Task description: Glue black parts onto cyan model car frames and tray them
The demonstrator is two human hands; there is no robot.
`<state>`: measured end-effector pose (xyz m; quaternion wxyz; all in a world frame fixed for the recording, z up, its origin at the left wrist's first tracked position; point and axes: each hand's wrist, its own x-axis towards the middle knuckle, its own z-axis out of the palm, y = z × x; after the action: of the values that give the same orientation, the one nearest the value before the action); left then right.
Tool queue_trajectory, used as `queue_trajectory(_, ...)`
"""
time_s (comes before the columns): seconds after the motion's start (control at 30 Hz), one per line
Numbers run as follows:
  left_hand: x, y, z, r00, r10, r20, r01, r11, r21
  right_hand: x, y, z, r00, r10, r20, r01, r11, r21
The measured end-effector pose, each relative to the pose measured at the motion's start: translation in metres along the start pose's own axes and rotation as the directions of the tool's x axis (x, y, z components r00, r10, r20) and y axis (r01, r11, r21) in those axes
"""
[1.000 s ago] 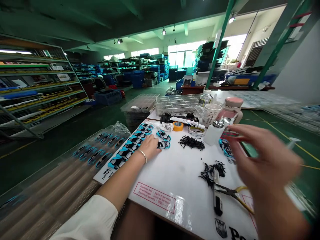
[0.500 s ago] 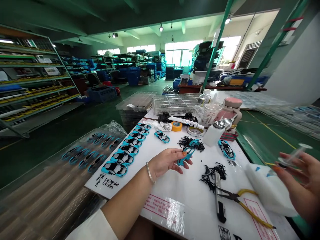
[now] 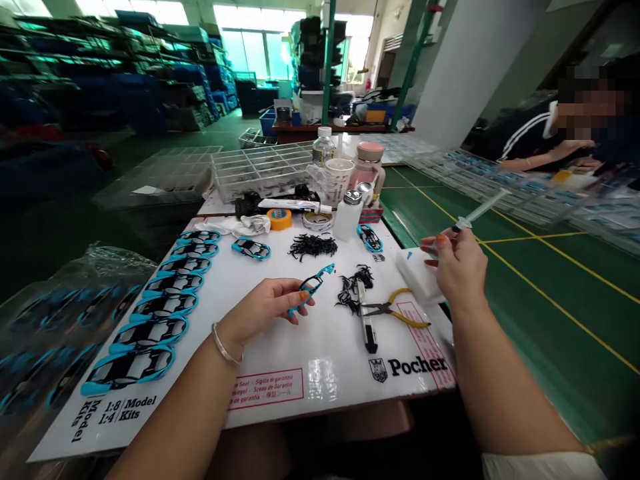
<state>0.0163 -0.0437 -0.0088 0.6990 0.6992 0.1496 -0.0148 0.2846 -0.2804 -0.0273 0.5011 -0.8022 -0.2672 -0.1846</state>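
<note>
My left hand [image 3: 280,301] pinches a blue model car part [image 3: 311,287] above the white table board [image 3: 280,360]. Raised at the right, my right hand [image 3: 457,260] is closed on a clear syringe [image 3: 480,210], whose plunger end points up and right. Beyond the left hand lies a pile of small black pieces [image 3: 313,246]. A second black pile [image 3: 353,290] sits to its right, touching a box cutter [image 3: 367,320] and yellow-handled pliers [image 3: 400,310]. Under the right hand is a white foam pad [image 3: 417,273] with a small blue piece on it.
Blue car bodies [image 3: 150,333] form a row along the left. Behind are an orange tape roll [image 3: 279,219], a white dispenser bottle [image 3: 349,217], a pink-lidded jar [image 3: 370,157] and a divided clear tray [image 3: 270,170]. A person [image 3: 545,137] sits at the far right.
The view has swung right, bringing the person into sight. My right hand has lifted the syringe near the pad's far end. My left hand still holds the blue part, now away from the black pile.
</note>
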Motion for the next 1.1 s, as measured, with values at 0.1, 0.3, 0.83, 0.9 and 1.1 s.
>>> queue_trajectory(0.1,-0.001,0.0,0.001,0.999,-0.026,0.024,0.025,0.999,0.03,-0.003,-0.025,-0.002,0.998,0.0,-0.063,0.004,0.998,0.058)
queue_trajectory(0.3,0.002,-0.001,0.004,0.99,-0.097,0.099,0.09,0.993,0.07,-0.006,-0.108,0.003,0.943,-0.108,0.316,-0.062,0.874,0.483)
queue_trajectory(0.83,0.004,-0.004,0.009,0.975,-0.137,0.173,0.108,0.98,0.165,-0.054,-0.138,0.055,0.821,-0.234,0.52,-0.279,0.631,0.724)
queue_trajectory(0.9,0.003,-0.002,0.01,0.974,-0.141,0.178,0.109,0.978,0.18,-0.054,-0.139,0.052,0.858,-0.231,0.459,-0.288,0.523,0.802)
queue_trajectory(1.1,0.003,0.001,0.012,0.979,-0.136,0.153,0.089,0.956,0.28,-0.054,-0.149,0.034,0.814,-0.262,0.518,-0.437,0.311,0.844)
